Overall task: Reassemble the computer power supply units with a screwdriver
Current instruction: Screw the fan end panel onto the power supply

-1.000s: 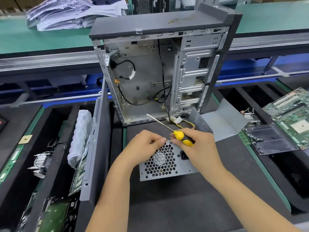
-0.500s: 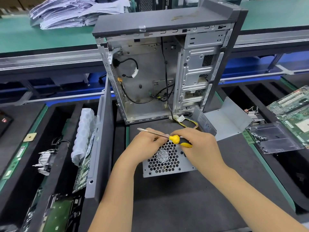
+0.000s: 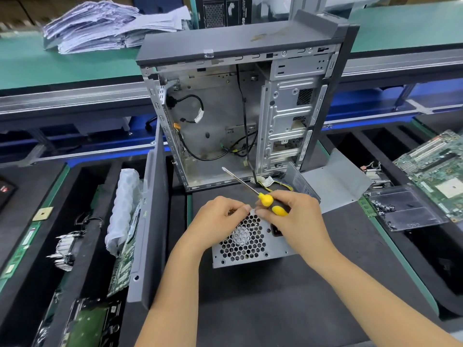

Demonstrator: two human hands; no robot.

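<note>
A grey power supply unit (image 3: 246, 249) with a honeycomb fan grille stands on the dark mat in front of me. My right hand (image 3: 298, 221) grips a yellow-and-black screwdriver (image 3: 265, 199) by its handle; its shaft points up and to the left, clear of the unit. My left hand (image 3: 218, 219) rests on the unit's top left edge with fingers curled, its fingertips meeting my right fingertips. Whether they pinch a screw is too small to tell. A grey cover plate (image 3: 333, 182) lies behind the unit on the right.
An open computer case (image 3: 240, 116) stands upright behind the unit, its side panel (image 3: 152, 221) leaning at the left. A clear tray with screws (image 3: 406, 206) and a green motherboard (image 3: 441, 171) lie at the right. Heatsinks and boards fill the bins at left.
The screwdriver shaft has swung from nearly level over my left hand back up, pointing toward the case. Both hands stay at the unit's top edge.
</note>
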